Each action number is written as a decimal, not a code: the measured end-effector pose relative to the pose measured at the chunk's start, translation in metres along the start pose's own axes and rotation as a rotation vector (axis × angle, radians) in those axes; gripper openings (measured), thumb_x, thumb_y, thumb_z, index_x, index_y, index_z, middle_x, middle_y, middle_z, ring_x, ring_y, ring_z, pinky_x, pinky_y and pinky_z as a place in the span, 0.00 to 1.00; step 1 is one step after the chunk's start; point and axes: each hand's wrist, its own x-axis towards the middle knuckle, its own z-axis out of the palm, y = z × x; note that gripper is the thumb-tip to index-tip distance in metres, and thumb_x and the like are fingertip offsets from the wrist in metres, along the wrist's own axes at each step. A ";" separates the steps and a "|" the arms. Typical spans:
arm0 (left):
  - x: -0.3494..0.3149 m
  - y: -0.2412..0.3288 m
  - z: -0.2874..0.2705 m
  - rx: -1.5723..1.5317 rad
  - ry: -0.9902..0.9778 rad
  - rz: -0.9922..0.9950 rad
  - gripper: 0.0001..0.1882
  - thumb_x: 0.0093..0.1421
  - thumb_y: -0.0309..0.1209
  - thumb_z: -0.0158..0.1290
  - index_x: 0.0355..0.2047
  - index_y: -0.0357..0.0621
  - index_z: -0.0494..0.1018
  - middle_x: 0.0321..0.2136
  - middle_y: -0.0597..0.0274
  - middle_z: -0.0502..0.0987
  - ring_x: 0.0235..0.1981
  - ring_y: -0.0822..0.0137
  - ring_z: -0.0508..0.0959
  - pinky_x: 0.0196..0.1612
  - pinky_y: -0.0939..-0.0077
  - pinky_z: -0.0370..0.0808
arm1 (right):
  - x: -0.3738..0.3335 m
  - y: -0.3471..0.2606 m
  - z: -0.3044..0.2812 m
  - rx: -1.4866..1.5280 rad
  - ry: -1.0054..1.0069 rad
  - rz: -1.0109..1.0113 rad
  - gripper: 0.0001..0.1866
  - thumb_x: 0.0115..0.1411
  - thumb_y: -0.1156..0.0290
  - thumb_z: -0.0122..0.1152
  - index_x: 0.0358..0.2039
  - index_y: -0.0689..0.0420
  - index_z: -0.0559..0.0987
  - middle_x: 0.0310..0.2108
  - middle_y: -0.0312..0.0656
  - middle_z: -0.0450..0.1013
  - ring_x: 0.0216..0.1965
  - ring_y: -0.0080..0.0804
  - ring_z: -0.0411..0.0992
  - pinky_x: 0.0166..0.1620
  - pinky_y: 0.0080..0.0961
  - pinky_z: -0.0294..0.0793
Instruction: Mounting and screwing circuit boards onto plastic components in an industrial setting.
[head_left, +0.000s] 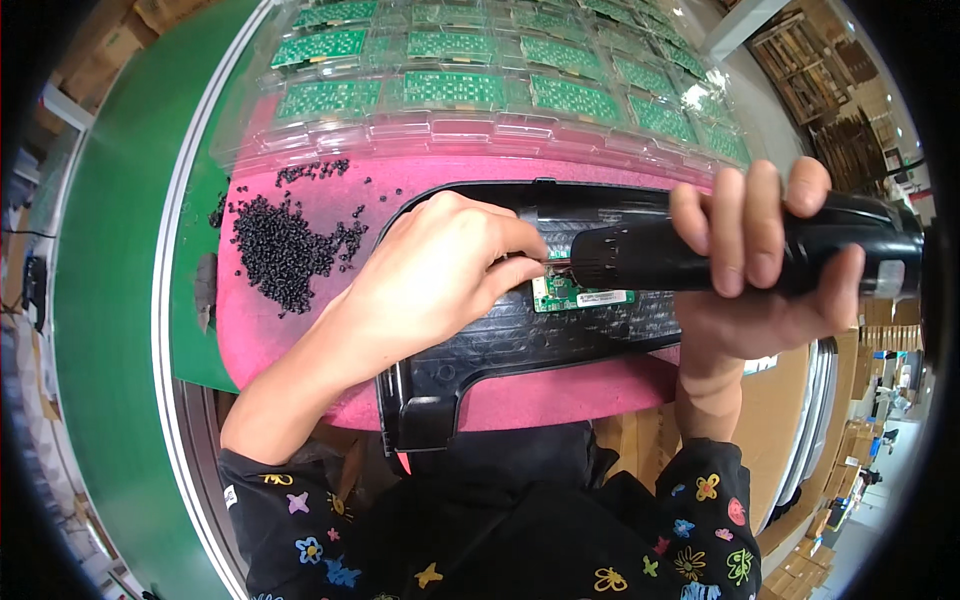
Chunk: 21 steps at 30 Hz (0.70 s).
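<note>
My right hand (pixel 760 250) is wrapped round a thick black electric screwdriver (pixel 640 255), which lies nearly level with its nose pointing left. Under that nose is a small green circuit board (pixel 585 298) with a white label, set inside a long black plastic housing (pixel 500 340). My left hand (pixel 450 250) is closed in a pinch, thumb and forefinger together at the board's left end, right beside the tool's tip. Whatever sits between those fingertips is too small to make out. The housing rests on a pink mat (pixel 560 395).
A heap of small black screws (pixel 285 250) lies on the mat's left side, with loose ones scattered round it. Stacked clear plastic trays (pixel 400 135) holding several green circuit boards (pixel 455 90) stand at the back. Green table surface (pixel 120 300) extends left, beyond a white rail (pixel 165 240).
</note>
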 end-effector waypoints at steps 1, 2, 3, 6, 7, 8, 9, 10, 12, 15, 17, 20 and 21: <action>0.002 0.000 0.001 -0.108 0.010 0.040 0.07 0.53 0.24 0.59 0.32 0.35 0.78 0.24 0.52 0.78 0.27 0.54 0.79 0.31 0.68 0.75 | 0.000 -0.003 -0.001 0.006 -0.008 0.000 0.17 0.60 0.51 0.54 0.38 0.52 0.69 0.19 0.26 0.63 0.18 0.16 0.61 0.31 0.20 0.61; 0.003 0.001 0.002 -0.109 0.004 0.040 0.07 0.53 0.24 0.59 0.32 0.35 0.78 0.24 0.52 0.78 0.27 0.54 0.79 0.31 0.68 0.75 | -0.001 -0.006 -0.003 0.012 -0.016 0.000 0.18 0.60 0.51 0.55 0.38 0.51 0.69 0.19 0.26 0.63 0.18 0.16 0.61 0.31 0.20 0.61; 0.003 0.002 0.002 -0.116 0.022 0.058 0.07 0.52 0.24 0.59 0.32 0.35 0.78 0.24 0.53 0.78 0.26 0.55 0.79 0.30 0.69 0.75 | -0.002 -0.008 -0.005 -0.001 -0.023 -0.001 0.18 0.60 0.51 0.55 0.39 0.52 0.69 0.19 0.26 0.63 0.18 0.16 0.62 0.31 0.20 0.61; 0.005 0.001 0.004 -0.138 0.031 0.090 0.07 0.52 0.22 0.60 0.32 0.34 0.78 0.24 0.54 0.78 0.25 0.56 0.79 0.29 0.71 0.74 | -0.002 -0.010 -0.014 -0.032 -0.146 -0.053 0.18 0.60 0.51 0.56 0.39 0.52 0.69 0.19 0.27 0.64 0.19 0.16 0.63 0.31 0.20 0.61; 0.006 0.000 0.005 -0.153 0.030 0.101 0.07 0.51 0.22 0.61 0.31 0.34 0.78 0.24 0.53 0.78 0.25 0.56 0.79 0.28 0.71 0.74 | -0.003 -0.011 -0.015 -0.007 -0.161 -0.037 0.19 0.60 0.51 0.57 0.40 0.52 0.69 0.20 0.27 0.65 0.19 0.17 0.64 0.32 0.21 0.62; 0.005 -0.001 0.005 -0.154 0.022 0.101 0.07 0.51 0.22 0.61 0.31 0.34 0.78 0.24 0.53 0.78 0.25 0.56 0.79 0.28 0.71 0.74 | -0.004 -0.011 -0.017 -0.006 -0.154 -0.039 0.19 0.60 0.51 0.57 0.40 0.52 0.69 0.20 0.27 0.65 0.19 0.17 0.64 0.32 0.21 0.62; 0.005 -0.001 0.003 -0.158 0.016 0.115 0.07 0.51 0.22 0.61 0.31 0.34 0.78 0.24 0.54 0.78 0.25 0.57 0.79 0.28 0.71 0.74 | -0.004 -0.011 -0.016 0.005 -0.176 -0.027 0.19 0.60 0.51 0.57 0.40 0.52 0.69 0.20 0.27 0.65 0.20 0.17 0.64 0.32 0.21 0.62; 0.004 -0.001 0.002 -0.162 0.011 0.128 0.07 0.50 0.22 0.62 0.31 0.34 0.78 0.24 0.54 0.78 0.25 0.57 0.79 0.28 0.71 0.75 | -0.004 -0.010 -0.016 0.017 -0.200 -0.015 0.19 0.60 0.51 0.58 0.40 0.52 0.68 0.20 0.27 0.65 0.20 0.17 0.65 0.33 0.22 0.63; 0.005 0.000 0.004 -0.148 -0.023 0.125 0.07 0.50 0.22 0.62 0.30 0.34 0.78 0.24 0.54 0.78 0.25 0.58 0.80 0.28 0.71 0.75 | -0.006 -0.008 -0.017 -0.003 -0.209 -0.008 0.20 0.60 0.50 0.58 0.41 0.51 0.67 0.21 0.28 0.67 0.20 0.18 0.65 0.33 0.23 0.64; 0.006 0.000 0.007 -0.111 -0.035 0.144 0.07 0.50 0.23 0.62 0.30 0.34 0.78 0.23 0.54 0.79 0.24 0.58 0.80 0.28 0.71 0.75 | -0.013 -0.011 -0.010 -0.109 -0.093 0.105 0.22 0.59 0.48 0.58 0.41 0.51 0.67 0.20 0.29 0.67 0.19 0.19 0.65 0.27 0.21 0.62; 0.006 -0.001 0.008 -0.085 -0.011 0.160 0.07 0.51 0.23 0.62 0.30 0.34 0.78 0.23 0.54 0.79 0.24 0.59 0.80 0.29 0.72 0.76 | -0.016 -0.013 -0.001 -0.194 0.001 0.172 0.23 0.58 0.47 0.59 0.40 0.52 0.67 0.19 0.29 0.66 0.18 0.20 0.63 0.27 0.22 0.62; 0.004 0.001 0.007 -0.078 0.065 0.155 0.06 0.54 0.24 0.60 0.32 0.34 0.77 0.23 0.54 0.79 0.23 0.60 0.80 0.29 0.73 0.77 | -0.018 -0.009 0.007 -0.262 0.049 0.208 0.23 0.58 0.47 0.60 0.39 0.52 0.66 0.18 0.30 0.66 0.17 0.20 0.61 0.26 0.22 0.61; 0.003 0.004 0.006 -0.092 0.043 0.045 0.06 0.55 0.24 0.58 0.32 0.35 0.77 0.22 0.54 0.79 0.23 0.61 0.81 0.29 0.73 0.77 | -0.018 -0.007 0.008 -0.277 0.056 0.227 0.24 0.57 0.47 0.61 0.39 0.52 0.66 0.18 0.30 0.65 0.16 0.20 0.60 0.26 0.22 0.61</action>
